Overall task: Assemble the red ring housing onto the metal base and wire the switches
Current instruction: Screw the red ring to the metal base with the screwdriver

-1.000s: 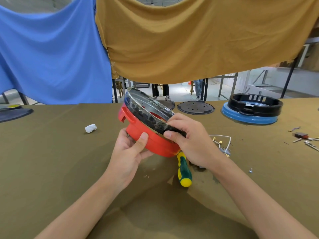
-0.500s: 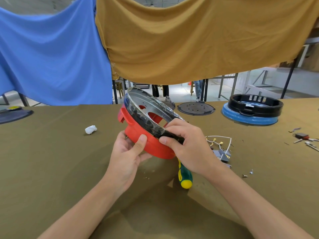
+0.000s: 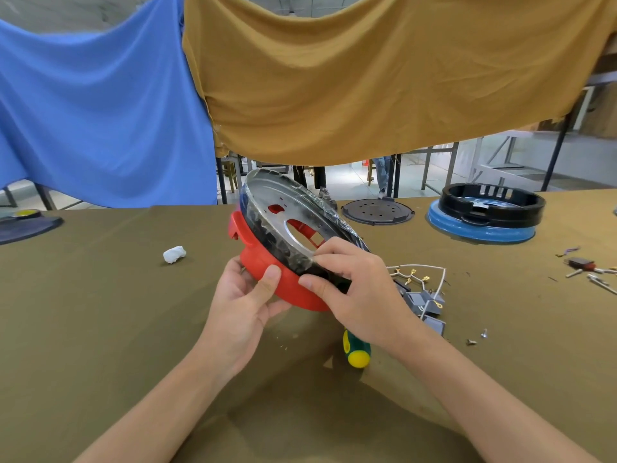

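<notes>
The red ring housing (image 3: pixel 263 262) is held tilted above the table with the shiny metal base (image 3: pixel 283 208) seated in it, its open face turned toward me. My left hand (image 3: pixel 243 302) grips the red housing from below, thumb on its wall. My right hand (image 3: pixel 360 295) pinches the near rim of the metal base, where clear film covers it. The grey switches with white wires (image 3: pixel 424 295) lie on the table just right of my right hand.
A green and yellow screwdriver handle (image 3: pixel 356 350) lies under my right wrist. A white wad (image 3: pixel 174 254) sits to the left. A black ring on a blue disc (image 3: pixel 487 212) and a dark perforated disc (image 3: pixel 377 210) stand at the back. Small screws (image 3: pixel 477 337) and terminals (image 3: pixel 591 269) lie right.
The housing with the metal base has tipped its open face more toward me. My right hand's fingers have slid along the near rim. The switches are more uncovered.
</notes>
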The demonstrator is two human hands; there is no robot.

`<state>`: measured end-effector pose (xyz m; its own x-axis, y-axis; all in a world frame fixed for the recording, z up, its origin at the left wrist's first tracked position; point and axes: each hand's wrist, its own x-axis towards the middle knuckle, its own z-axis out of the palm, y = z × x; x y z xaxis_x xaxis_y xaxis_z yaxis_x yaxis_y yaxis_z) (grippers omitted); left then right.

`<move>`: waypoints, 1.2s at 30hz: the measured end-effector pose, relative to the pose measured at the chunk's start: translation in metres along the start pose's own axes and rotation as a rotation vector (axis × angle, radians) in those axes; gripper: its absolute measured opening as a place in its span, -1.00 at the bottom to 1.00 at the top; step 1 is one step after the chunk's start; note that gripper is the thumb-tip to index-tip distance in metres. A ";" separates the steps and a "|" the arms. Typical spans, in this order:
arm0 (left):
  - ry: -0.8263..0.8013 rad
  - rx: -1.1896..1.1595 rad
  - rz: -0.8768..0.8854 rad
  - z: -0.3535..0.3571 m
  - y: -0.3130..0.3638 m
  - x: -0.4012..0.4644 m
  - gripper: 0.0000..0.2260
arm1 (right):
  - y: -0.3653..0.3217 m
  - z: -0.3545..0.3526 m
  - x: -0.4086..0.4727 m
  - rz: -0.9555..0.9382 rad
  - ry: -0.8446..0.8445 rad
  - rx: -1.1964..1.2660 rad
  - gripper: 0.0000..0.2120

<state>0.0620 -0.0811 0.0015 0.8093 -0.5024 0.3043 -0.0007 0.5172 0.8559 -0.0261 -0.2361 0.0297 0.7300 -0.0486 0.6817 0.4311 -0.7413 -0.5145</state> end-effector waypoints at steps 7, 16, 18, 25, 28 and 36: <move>-0.006 0.063 0.041 0.000 -0.001 0.001 -0.61 | -0.001 -0.015 0.005 0.200 -0.071 0.314 -0.90; -0.015 0.123 0.061 -0.001 0.001 -0.001 -0.51 | -0.003 -0.016 0.003 0.099 -0.132 0.199 -0.90; -0.025 0.123 0.061 -0.001 0.001 -0.001 -0.55 | -0.004 -0.019 0.003 0.127 -0.167 0.267 -0.86; -0.068 0.214 0.095 -0.004 0.001 -0.001 -0.61 | -0.001 -0.033 0.007 0.312 -0.217 0.403 -0.76; -0.107 0.273 0.128 -0.004 0.001 0.000 -0.67 | 0.000 -0.029 0.008 0.318 -0.215 0.383 -0.80; -0.124 0.301 0.174 -0.002 0.006 0.000 -0.66 | -0.003 -0.023 0.009 0.255 -0.184 0.128 -0.78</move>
<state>0.0630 -0.0770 0.0058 0.7048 -0.5141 0.4889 -0.3203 0.3843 0.8659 -0.0336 -0.2498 0.0494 0.9014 -0.0914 0.4231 0.2766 -0.6304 -0.7253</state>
